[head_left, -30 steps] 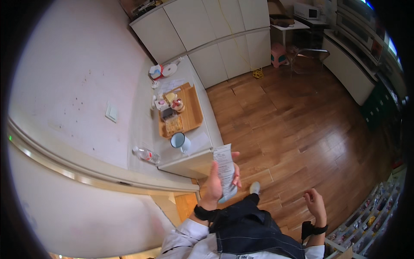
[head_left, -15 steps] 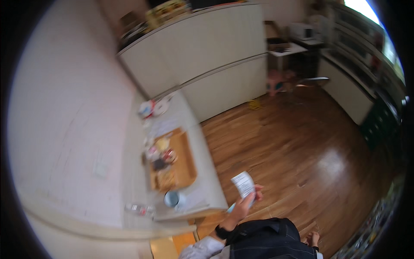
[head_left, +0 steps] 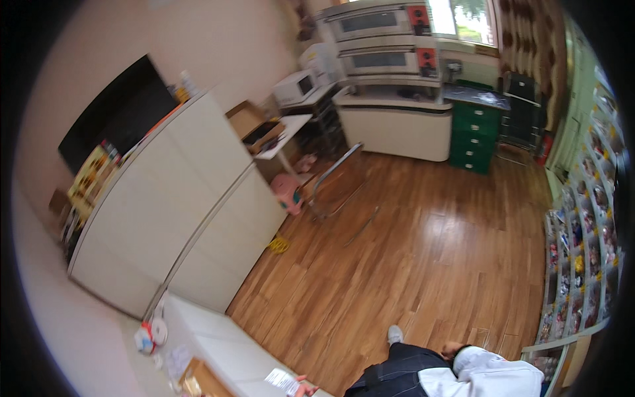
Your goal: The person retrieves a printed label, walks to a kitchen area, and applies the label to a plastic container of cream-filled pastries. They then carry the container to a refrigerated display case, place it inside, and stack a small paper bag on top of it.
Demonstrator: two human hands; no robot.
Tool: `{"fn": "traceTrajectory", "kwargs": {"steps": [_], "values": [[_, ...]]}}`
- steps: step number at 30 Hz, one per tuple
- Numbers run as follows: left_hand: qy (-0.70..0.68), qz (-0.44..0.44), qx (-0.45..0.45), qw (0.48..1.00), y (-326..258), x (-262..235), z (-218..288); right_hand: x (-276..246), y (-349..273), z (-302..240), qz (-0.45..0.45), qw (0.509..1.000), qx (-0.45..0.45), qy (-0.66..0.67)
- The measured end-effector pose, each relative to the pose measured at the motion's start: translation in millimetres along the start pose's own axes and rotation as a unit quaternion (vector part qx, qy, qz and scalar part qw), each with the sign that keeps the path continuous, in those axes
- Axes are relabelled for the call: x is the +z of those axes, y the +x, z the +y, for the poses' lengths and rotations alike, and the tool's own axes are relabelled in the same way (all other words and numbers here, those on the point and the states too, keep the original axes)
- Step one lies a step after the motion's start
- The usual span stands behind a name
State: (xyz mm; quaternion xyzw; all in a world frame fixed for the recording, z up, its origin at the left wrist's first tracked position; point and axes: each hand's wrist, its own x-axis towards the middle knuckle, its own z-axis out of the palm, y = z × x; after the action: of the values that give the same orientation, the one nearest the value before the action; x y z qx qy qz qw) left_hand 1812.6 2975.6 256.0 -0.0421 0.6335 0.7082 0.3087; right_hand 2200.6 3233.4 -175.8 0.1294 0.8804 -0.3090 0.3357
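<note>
My left hand [head_left: 305, 388] is at the lower edge, closed on a white slip of paper [head_left: 282, 381] with print on it. Only its fingers show; the rest is cut off by the frame. Just left of it is the pale table [head_left: 221, 335], where the end of a brown cardboard tray [head_left: 206, 378] is visible. My right hand [head_left: 452, 349] hangs low beside my dark apron [head_left: 397, 374], below a white sleeve. It is small and partly hidden, so its fingers cannot be made out.
Wooden floor [head_left: 390, 251] stretches ahead. A tall white cabinet [head_left: 165, 205] stands left, with a pink stool [head_left: 287, 193] and a metal-framed chair [head_left: 337, 175] beyond it. A double-deck oven [head_left: 377, 49] and green drawers [head_left: 473, 135] are at the back. Shelves of small goods [head_left: 582, 264] line the right.
My view has swung right and up, toward the oven and shelves. The table and my left hand with the paper slip now sit lower in the picture. The slip stays in my hand.
</note>
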Motion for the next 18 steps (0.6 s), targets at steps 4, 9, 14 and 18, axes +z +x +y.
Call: {"fn": "traceTrajectory", "kwargs": {"steps": [4, 9, 14, 18], "values": [[0.063, -0.017, 0.041, 0.997, 57.7, 52.8, 12.3, -174.5, 50.4, 21.2, 0.234, 0.893, 0.260, 0.283], [-0.020, -0.107, 0.085, 0.990, 98.2, 103.4, 24.0, -310.0, 85.2, 48.4, 0.398, 0.797, 0.182, 0.416], [0.018, -0.087, 0.055, 0.995, 138.2, 138.6, 44.7, -336.3, 89.2, 43.6, 0.367, 0.576, 0.094, 0.724], [0.063, -0.073, -0.011, 0.995, 188.0, 157.7, 53.2, -333.6, 66.8, 12.9, 0.346, 0.559, 0.172, 0.734]]}}
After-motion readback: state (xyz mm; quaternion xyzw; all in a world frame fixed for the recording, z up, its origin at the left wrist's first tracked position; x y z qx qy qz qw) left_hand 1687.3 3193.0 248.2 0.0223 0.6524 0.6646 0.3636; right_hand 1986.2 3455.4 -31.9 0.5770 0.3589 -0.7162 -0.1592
